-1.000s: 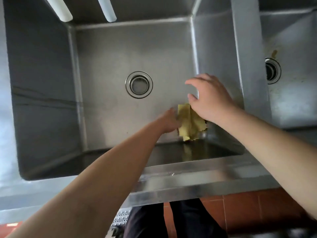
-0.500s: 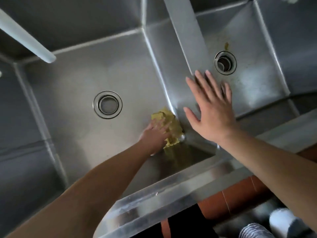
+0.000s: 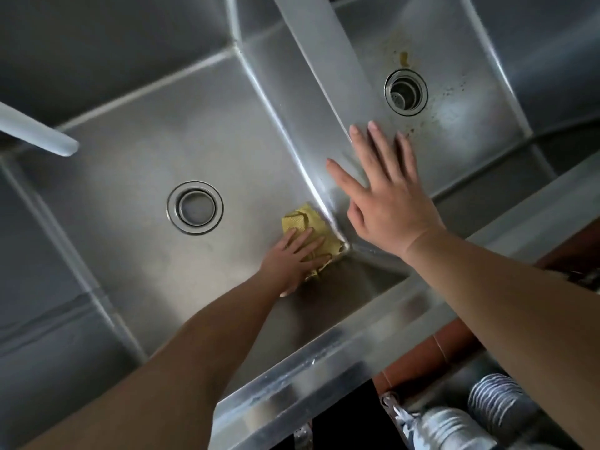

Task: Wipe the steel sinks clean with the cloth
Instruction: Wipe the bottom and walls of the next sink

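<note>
A pale spout (image 3: 42,138) reached in over the left sink (image 3: 136,151) from the left edge; a flat steel divider (image 3: 324,60) stood between that basin and the right sink (image 3: 461,125), whose floor showed brown specks and a yellowish smear above its drain (image 3: 406,92); the other drain (image 3: 195,207) sat mid-floor in the left basin; below the steel front rim (image 3: 324,362) lay red floor tiles (image 3: 448,345) and stacked ribbed dishes (image 3: 493,404); two basins, two drains, one cloth, two hands. The yellow cloth (image 3: 305,222) lay crumpled in the left basin's near right corner; the left hand (image 3: 292,258) pressed it down with straight fingers; the right hand (image 3: 386,196) hovered flat over the divider, fingers spread.
</note>
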`<state>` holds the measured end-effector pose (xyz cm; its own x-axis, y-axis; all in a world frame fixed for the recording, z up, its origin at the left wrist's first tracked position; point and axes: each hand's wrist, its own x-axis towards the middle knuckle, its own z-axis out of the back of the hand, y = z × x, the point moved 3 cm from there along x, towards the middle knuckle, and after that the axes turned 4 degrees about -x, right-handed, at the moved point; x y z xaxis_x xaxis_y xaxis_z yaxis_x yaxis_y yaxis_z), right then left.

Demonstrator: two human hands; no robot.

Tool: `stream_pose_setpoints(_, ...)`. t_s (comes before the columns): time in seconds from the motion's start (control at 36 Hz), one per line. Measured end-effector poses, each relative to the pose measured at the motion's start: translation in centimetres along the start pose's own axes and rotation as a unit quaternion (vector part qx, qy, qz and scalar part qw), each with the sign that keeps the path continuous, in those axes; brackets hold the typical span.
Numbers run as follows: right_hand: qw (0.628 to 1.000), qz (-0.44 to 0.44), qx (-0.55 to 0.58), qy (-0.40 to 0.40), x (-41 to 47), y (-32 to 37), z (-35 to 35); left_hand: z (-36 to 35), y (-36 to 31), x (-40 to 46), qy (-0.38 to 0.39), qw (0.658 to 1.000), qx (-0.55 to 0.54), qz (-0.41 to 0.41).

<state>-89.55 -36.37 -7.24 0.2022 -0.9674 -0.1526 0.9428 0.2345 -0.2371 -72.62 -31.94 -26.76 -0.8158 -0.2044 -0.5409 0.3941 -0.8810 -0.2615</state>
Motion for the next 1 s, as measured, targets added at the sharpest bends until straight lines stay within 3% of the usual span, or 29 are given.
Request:
stream_pose_setpoints(0.25,0.999,0.009,-0.033,0.034,0.0,0.3,-0.1,-5.0,4.4,-9.8,0.028,0.996,0.062,-0.064)
stream_pose_setpoints(0.39,0.996,0.022,-0.06,0.064,0.2,0.6,0.3,-6.1,5.2,-14.2,0.105,0.99,0.072,-0.054)
stream_pose_setpoints(0.47,0.992,0.051,-0.081,0.081,0.0,1.0,0.4,-4.2,4.7,-15.4,0.143,0.99,0.004,0.004)
stream_pose_setpoints(0.53,0.989,0.086,-0.099,0.067,-0.1,1.2,0.4,-2.0,4.3,-15.4,0.14,0.982,-0.095,0.089)
stream_pose_setpoints(0.58,0.983,0.134,-0.114,0.052,-0.2,1.6,0.5,-0.1,4.3,-15.8,0.087,0.943,-0.246,0.206)
stream_pose_setpoints(0.64,0.978,0.167,-0.113,0.055,-0.3,3.1,0.7,1.5,4.6,-17.0,0.013,0.866,-0.385,0.317)
stream_pose_setpoints(0.72,0.979,0.148,-0.054,0.131,-0.9,7.0,0.4,3.2,4.7,-20.0,-0.052,0.791,-0.468,0.39)
stream_pose_setpoints(0.86,0.912,0.229,0.051,0.337,-2.0,14.5,-2.1,4.5,2.9,-27.8,-0.132,0.761,-0.405,0.49)
stream_pose_setpoints(0.92,0.895,0.248,0.065,0.365,-1.2,17.4,-3.1,5.1,2.1,-31.3,-0.201,0.747,-0.337,0.536)
stream_pose_setpoints(1.0,0.904,0.27,0.038,0.328,1.0,21.1,-4.2,5.1,2.0,-36.2,-0.294,0.708,-0.233,0.599)
